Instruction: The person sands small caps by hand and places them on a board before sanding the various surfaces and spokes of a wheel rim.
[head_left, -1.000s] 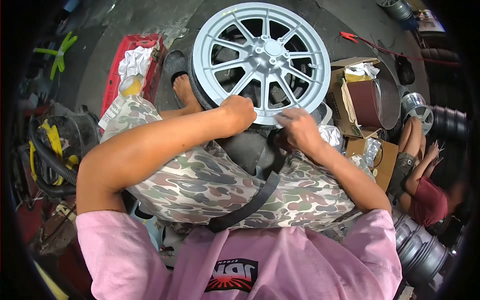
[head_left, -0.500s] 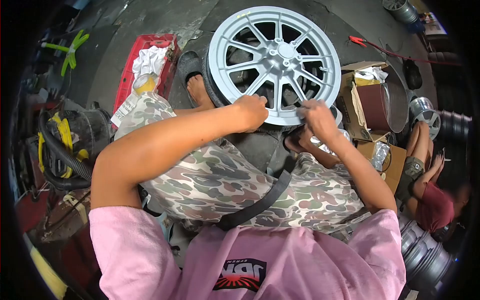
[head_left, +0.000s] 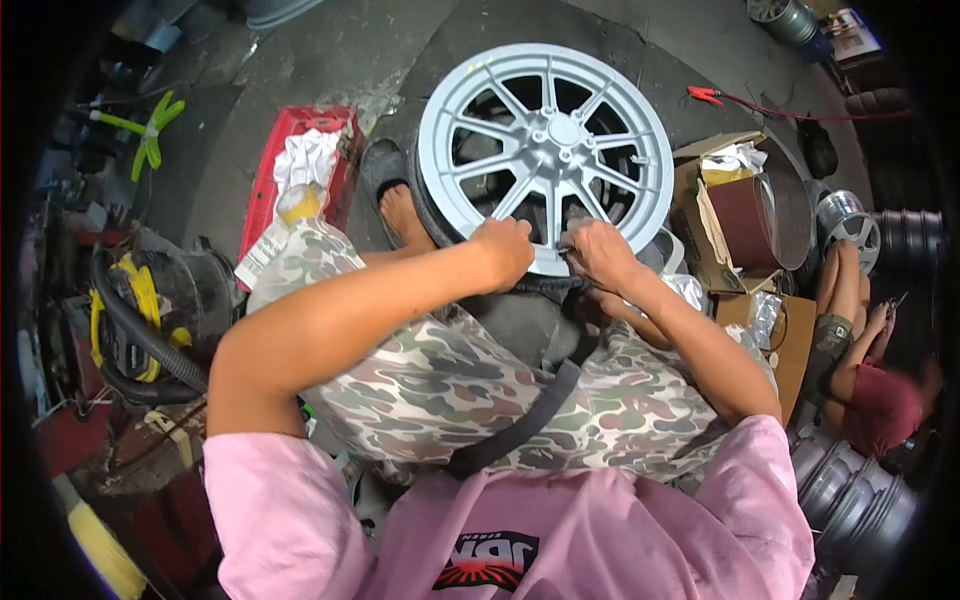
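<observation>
Floor (head_left: pixel 340 60), dark and stained, under the whole work area. Wheel (head_left: pixel 565 130), grey and multi-spoked, lies face up in front of the person, between the lower legs. Co-worker (head_left: pixel 880 405) in a maroon top sits at far right. Cardboard box (head_left: pixel 722 240) stands open just right of wheel; brown abrasive sheet (head_left: pixel 745 215), curled, inside it. Red crate (head_left: pixel 262 190) lies left of wheel, beyond the left foot, white cloth (head_left: pixel 305 158) in it. Left hand (head_left: pixel 505 252): fingers curled at wheel's near edge; grip closure and contents hidden, cannot tell. Right hand (head_left: pixel 600 252): fingers bent over same edge, a little to the right, blurred; cannot tell whether it holds anything. Red clamp (head_left: pixel 704 95) on floor, upper right of wheel.
</observation>
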